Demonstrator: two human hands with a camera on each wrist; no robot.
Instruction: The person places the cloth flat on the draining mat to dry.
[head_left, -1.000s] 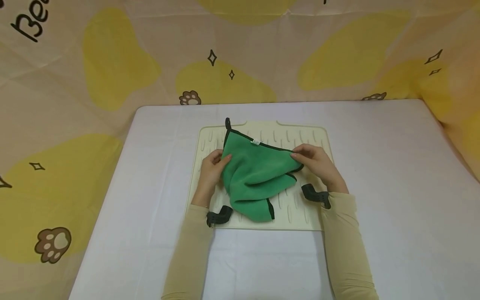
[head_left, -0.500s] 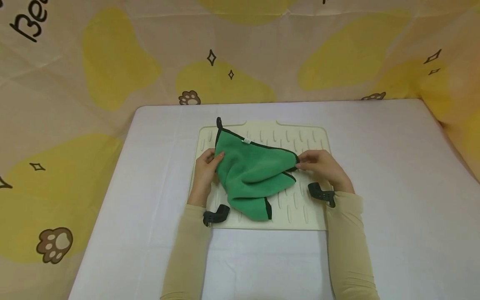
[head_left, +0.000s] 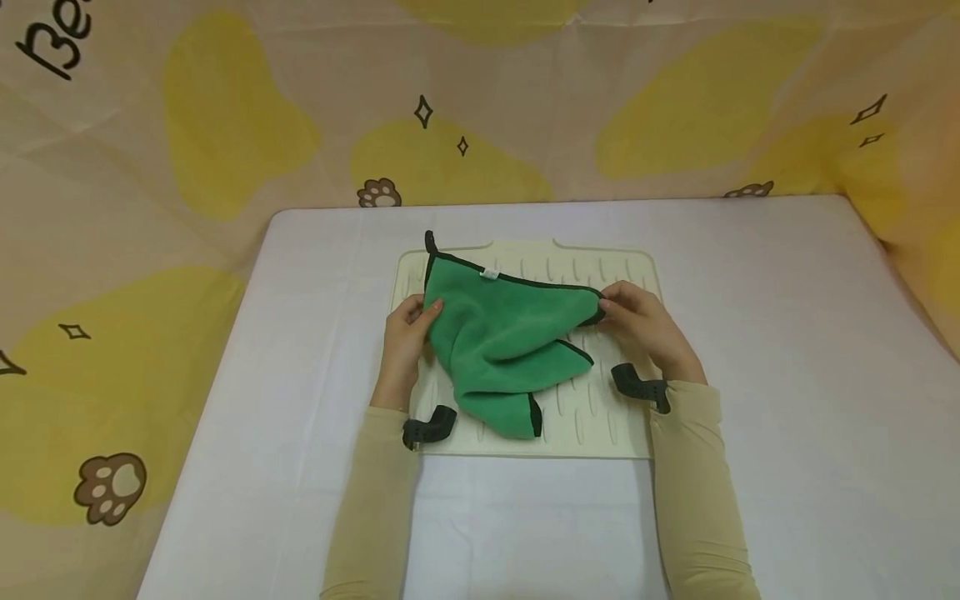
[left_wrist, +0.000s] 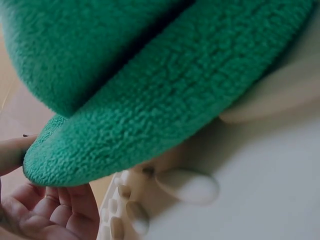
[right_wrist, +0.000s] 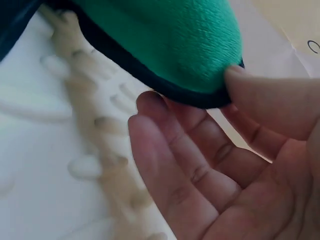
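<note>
A green cloth point(head_left: 495, 325) with black edging, a small white tag and a black hanging loop is held up, its lower part drooping in folds. At its left edge my left hand point(head_left: 403, 337) pinches it between thumb and fingers. On the opposite side, my right hand point(head_left: 647, 323) pinches the black-edged right corner. The right wrist view shows the thumb on top of the cloth point(right_wrist: 175, 45) and fingers beneath it. In the left wrist view the thumb presses the fold of fuzzy cloth point(left_wrist: 125, 110), with the other fingers curled below.
Under the cloth lies a cream ridged mat point(head_left: 577, 429) on a white table point(head_left: 787, 350). A patterned yellow and beige fabric point(head_left: 480, 92) stands behind and beside the table. Each wrist carries a black camera mount point(head_left: 431, 427).
Both hands have moved apart a little, the left one leftward, drawing the cloth's top edge wider. My right hand dipped to the corner, then rose with it.
</note>
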